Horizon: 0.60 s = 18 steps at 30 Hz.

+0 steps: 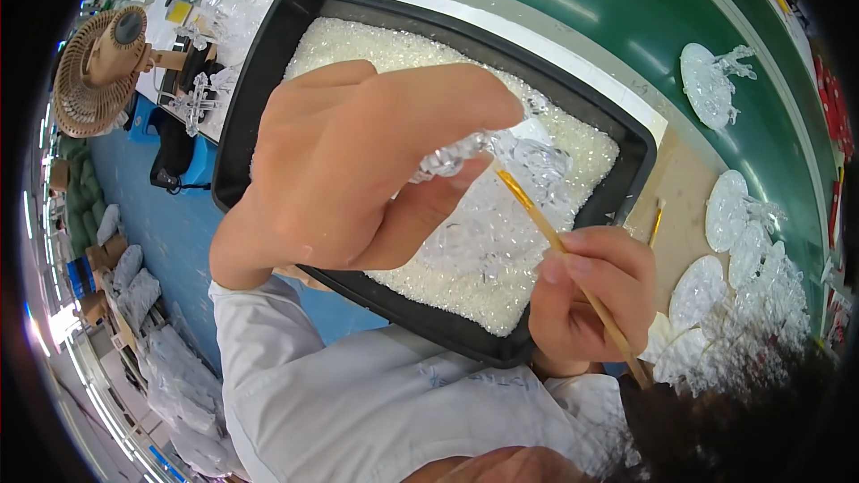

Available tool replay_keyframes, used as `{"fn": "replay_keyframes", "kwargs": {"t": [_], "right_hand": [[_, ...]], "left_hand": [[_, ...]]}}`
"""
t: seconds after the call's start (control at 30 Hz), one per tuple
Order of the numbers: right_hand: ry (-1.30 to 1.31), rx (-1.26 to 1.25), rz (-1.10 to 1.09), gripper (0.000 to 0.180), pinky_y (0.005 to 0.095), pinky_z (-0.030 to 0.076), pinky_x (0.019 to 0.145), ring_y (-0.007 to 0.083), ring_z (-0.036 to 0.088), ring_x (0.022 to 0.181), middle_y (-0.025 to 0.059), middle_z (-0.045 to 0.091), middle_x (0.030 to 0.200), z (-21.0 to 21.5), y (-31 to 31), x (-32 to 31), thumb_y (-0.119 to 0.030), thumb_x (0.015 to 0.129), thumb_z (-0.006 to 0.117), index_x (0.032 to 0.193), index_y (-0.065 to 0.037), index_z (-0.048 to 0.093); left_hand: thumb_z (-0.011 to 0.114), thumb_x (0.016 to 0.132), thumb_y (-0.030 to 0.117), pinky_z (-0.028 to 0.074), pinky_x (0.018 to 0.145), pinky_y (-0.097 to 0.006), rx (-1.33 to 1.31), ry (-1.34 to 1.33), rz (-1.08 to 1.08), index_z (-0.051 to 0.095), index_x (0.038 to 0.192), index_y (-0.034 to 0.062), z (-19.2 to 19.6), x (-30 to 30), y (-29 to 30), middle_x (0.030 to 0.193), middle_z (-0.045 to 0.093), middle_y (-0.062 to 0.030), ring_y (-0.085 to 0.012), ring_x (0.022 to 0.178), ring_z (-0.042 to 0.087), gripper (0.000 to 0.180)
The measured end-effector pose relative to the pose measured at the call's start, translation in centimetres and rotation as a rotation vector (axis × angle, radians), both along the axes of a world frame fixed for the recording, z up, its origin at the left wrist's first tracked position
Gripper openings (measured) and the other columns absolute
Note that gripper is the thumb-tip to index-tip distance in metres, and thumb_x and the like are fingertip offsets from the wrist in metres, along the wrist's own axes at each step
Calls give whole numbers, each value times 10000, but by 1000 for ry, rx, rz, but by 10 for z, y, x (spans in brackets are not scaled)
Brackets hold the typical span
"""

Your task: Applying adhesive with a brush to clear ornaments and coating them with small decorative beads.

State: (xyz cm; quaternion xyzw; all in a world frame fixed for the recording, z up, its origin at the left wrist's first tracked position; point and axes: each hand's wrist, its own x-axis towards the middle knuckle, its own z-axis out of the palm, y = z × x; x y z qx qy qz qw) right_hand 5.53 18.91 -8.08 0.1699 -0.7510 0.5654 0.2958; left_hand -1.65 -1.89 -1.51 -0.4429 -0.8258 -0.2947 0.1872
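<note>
My left hand (349,161) is closed, bent over a clear plastic ornament (452,156) and pinching it between thumb and fingers. Much of the ornament is hidden behind the hand, and its lower part is hard to tell from the granules below. Between the fingers of my right hand (595,295) is a slim paintbrush (537,215) with a wooden handle and a gold ferrule. Its tip points up and left, close to the ornament; I cannot tell whether they touch. Beneath both hands lies a black tray (255,94) filled with whitish, glittering granules (376,40).
Clear ornaments with round bases (707,85) stand on the green surface at the right, with several more crowded nearer me. A second brush (658,219) lies right of the tray. At the left are a brown fan (89,72) and more clear pieces (215,27).
</note>
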Motion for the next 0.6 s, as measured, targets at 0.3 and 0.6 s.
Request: {"fn": "replay_keyframes", "kwargs": {"t": [0.3, 0.6], "right_hand": [[21, 44, 51, 187, 260, 470, 527, 210, 598, 615, 189, 606, 877, -1, 3, 0, 47, 779, 693, 929, -12, 600], [103, -57, 95, 221, 235, 467, 473, 195, 580, 578, 178, 557, 922, -4, 8, 8, 47, 823, 633, 1019, -21, 555]], "left_hand": [[694, 772, -53, 526, 727, -331, 62, -16, 1, 561, 1078, -99, -3, 2, 2, 970, 665, -190, -258, 806, 651, 337], [711, 728, -67, 463, 652, -308, 56, 53, 96, 606, 1033, -81, -4, 7, -2, 904, 668, -149, -218, 688, 578, 323]]}}
